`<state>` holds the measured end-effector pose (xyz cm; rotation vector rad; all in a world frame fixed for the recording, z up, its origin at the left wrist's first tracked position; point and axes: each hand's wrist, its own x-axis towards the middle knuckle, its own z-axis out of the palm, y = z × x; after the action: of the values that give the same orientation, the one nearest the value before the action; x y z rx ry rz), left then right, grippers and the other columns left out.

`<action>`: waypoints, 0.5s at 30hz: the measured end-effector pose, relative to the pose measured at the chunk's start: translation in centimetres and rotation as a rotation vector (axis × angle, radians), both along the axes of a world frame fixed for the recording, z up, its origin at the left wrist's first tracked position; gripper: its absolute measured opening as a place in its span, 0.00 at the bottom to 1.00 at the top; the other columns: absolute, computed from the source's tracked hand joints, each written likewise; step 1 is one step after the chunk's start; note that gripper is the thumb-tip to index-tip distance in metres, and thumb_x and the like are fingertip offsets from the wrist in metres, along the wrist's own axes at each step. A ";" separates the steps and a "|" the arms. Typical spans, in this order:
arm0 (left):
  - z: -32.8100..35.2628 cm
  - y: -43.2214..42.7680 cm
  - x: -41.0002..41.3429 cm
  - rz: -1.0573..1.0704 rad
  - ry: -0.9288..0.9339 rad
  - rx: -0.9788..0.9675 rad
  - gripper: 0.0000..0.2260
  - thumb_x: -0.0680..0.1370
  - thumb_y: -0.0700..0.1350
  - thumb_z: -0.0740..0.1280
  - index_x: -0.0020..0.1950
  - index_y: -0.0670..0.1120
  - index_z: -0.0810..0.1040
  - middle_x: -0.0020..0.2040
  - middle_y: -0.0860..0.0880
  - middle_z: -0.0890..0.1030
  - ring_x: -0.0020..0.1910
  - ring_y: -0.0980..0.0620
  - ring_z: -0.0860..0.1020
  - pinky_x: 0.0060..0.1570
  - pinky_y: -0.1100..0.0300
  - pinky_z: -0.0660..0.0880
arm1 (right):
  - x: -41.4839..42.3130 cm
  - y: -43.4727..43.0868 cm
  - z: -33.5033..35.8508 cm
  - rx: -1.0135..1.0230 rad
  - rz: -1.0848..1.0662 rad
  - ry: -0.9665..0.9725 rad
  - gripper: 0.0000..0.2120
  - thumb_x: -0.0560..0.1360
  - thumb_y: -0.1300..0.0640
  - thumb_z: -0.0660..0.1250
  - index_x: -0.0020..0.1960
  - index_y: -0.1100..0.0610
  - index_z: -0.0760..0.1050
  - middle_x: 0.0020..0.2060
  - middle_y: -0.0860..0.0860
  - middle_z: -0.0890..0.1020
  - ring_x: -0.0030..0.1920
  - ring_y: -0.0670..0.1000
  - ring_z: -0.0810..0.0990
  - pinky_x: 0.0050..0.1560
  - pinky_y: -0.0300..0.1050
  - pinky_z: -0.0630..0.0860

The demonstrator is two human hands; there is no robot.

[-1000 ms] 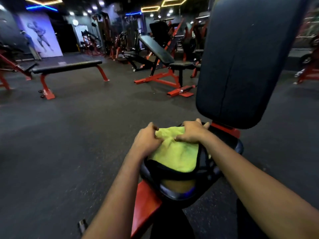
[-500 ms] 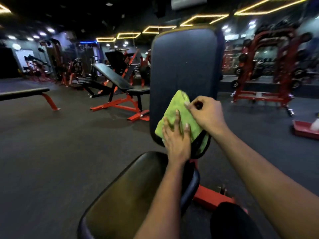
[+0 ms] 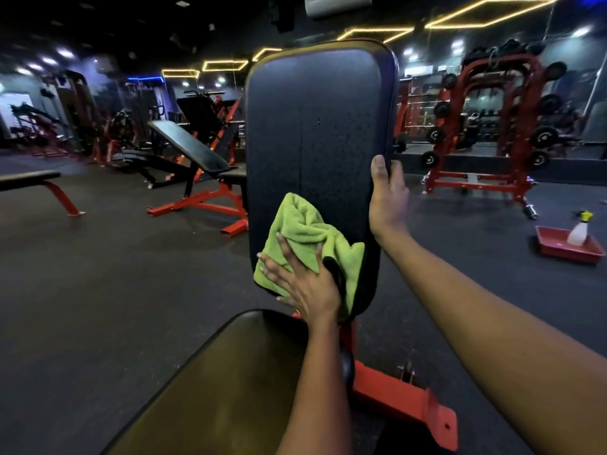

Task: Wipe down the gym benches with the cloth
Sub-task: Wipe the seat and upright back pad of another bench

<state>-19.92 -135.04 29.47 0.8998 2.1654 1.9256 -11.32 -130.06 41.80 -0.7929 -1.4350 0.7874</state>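
Black-padded flat bench [image 3: 29, 176] on red legs, far left; incline bench [image 3: 189, 146] further right. Green cloth [image 3: 305, 231] bunched against the lower left of the upright backrest [image 3: 315, 126], above the seat pad [image 3: 230, 372]. Left hand [image 3: 302, 285] pressed flat on the cloth, fingers straight and spread. Right hand [image 3: 389, 198] gripping the backrest's right edge, thumb on the front face, fingers wrapped behind. Far right: spray bottle [image 3: 578, 228] upright in red tray [image 3: 558, 254] on the floor.

The scene is dim, lit by yellow ceiling light strips [image 3: 486, 11] and white spotlights [image 3: 65, 53], with faint sheen on the back pad [image 3: 315, 126], slight motion blur on the right hand [image 3: 389, 198] and wide-angle bending at the frame edges.
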 end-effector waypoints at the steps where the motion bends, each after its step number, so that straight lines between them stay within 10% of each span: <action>1: 0.0 0.0 -0.5 0.015 0.018 0.004 0.31 0.80 0.60 0.57 0.77 0.67 0.42 0.79 0.51 0.34 0.78 0.47 0.37 0.68 0.26 0.51 | 0.0 0.0 -0.1 0.016 -0.009 0.016 0.27 0.84 0.46 0.55 0.76 0.62 0.61 0.71 0.58 0.72 0.69 0.50 0.68 0.55 0.28 0.60; 3: -0.2 -0.2 -1.4 0.049 0.018 0.034 0.30 0.80 0.51 0.58 0.78 0.66 0.47 0.80 0.50 0.37 0.79 0.47 0.41 0.68 0.27 0.53 | 0.0 0.2 -0.2 0.046 -0.003 0.029 0.27 0.84 0.46 0.56 0.74 0.64 0.63 0.69 0.60 0.73 0.61 0.45 0.71 0.52 0.24 0.61; 7: 1.7 -1.0 -1.8 -0.025 -0.275 0.292 0.35 0.72 0.71 0.56 0.77 0.61 0.58 0.81 0.54 0.46 0.79 0.50 0.47 0.74 0.36 0.48 | 0.1 0.6 -0.4 0.035 0.006 0.018 0.30 0.83 0.43 0.55 0.77 0.61 0.59 0.72 0.58 0.70 0.69 0.50 0.67 0.60 0.30 0.59; 15: 1.9 0.3 3.5 0.010 -0.103 0.035 0.41 0.73 0.71 0.60 0.76 0.66 0.36 0.79 0.53 0.33 0.78 0.48 0.35 0.67 0.26 0.44 | 0.3 0.6 -0.6 0.098 0.032 0.056 0.26 0.83 0.46 0.58 0.72 0.64 0.66 0.59 0.60 0.81 0.53 0.42 0.77 0.51 0.33 0.69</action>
<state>-16.38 -134.77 31.39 0.7782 2.0897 1.9739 -11.00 -129.47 41.17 -0.6693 -1.4280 0.7519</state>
